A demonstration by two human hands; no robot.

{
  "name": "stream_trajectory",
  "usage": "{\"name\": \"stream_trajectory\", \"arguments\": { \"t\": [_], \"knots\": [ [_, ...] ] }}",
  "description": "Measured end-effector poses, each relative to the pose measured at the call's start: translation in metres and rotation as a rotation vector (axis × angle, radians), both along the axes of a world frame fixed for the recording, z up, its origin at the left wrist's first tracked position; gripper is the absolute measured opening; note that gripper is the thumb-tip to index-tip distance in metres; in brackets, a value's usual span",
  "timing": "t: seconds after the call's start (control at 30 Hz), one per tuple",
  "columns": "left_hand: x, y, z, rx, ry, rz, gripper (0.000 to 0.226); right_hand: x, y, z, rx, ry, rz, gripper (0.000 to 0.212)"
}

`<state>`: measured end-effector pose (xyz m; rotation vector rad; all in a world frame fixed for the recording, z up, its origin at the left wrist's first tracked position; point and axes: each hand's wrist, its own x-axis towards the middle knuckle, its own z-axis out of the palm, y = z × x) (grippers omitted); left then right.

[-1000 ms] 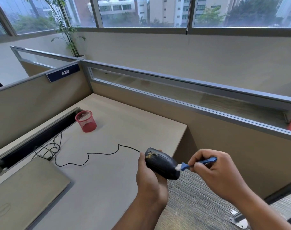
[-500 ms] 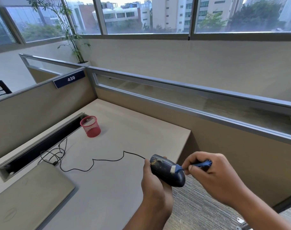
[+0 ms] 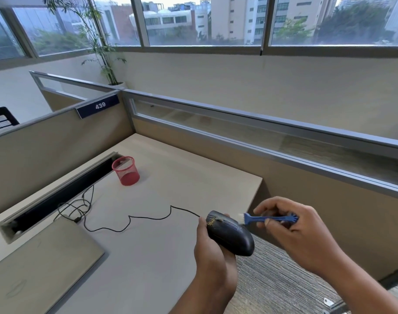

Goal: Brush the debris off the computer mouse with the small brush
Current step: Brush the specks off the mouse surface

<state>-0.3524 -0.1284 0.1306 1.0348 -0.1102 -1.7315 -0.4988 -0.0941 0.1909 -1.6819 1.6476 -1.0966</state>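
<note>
Mid-brushing: left hand (image 3: pixel 212 257) clamped on mouse (image 3: pixel 230 234), held off the counter (image 3: pixel 148 245) edge, right hand (image 3: pixel 293 232) pinching small brush (image 3: pixel 268 218), bristles at mouse's side, maybe touching; next needs a sweep fwd thru yellowish debris (image 3: pixel 212 221) nr cable end.

Desk clearance: open middle, cluttered left, walled on two sides

Bare desk (image 3: pixel 182 177) surface between red mesh cup (image 3: pixel 125 170) and the cable (image 3: pixel 148 217), which snakes across the middle. Tangled wires (image 3: pixel 78 207) beside the cable trough (image 3: pixel 57 196) at left; closed laptop (image 3: pixel 41 264) fills the near-left corner. Partition panels (image 3: pixel 306 200) block the far and left sides; right desk edge open to carpet (image 3: pixel 272 279).
</note>
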Motion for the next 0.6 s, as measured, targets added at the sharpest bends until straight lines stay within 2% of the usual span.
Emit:
{"name": "stream_trajectory", "arguments": {
  "t": [0.1, 0.23, 0.4, 0.6],
  "knots": [
    [-0.004, 0.003, -0.001, -0.015, -0.009, -0.015, 0.056, 0.010, -0.009, 0.000, 0.011, -0.050, 0.042, 0.033],
    [-0.008, 0.004, 0.001, -0.025, 0.021, -0.044, 0.056, 0.022, -0.018, -0.007, 0.073, -0.041, 0.062, 0.019],
    [-0.006, 0.003, 0.002, -0.036, 0.007, -0.059, 0.061, 0.015, -0.014, -0.005, -0.033, 0.061, 0.001, 0.013],
    [-0.008, 0.004, 0.003, -0.037, 0.006, -0.043, 0.055, 0.030, -0.023, 0.002, -0.053, -0.097, 0.050, 0.013]
  ]
}}
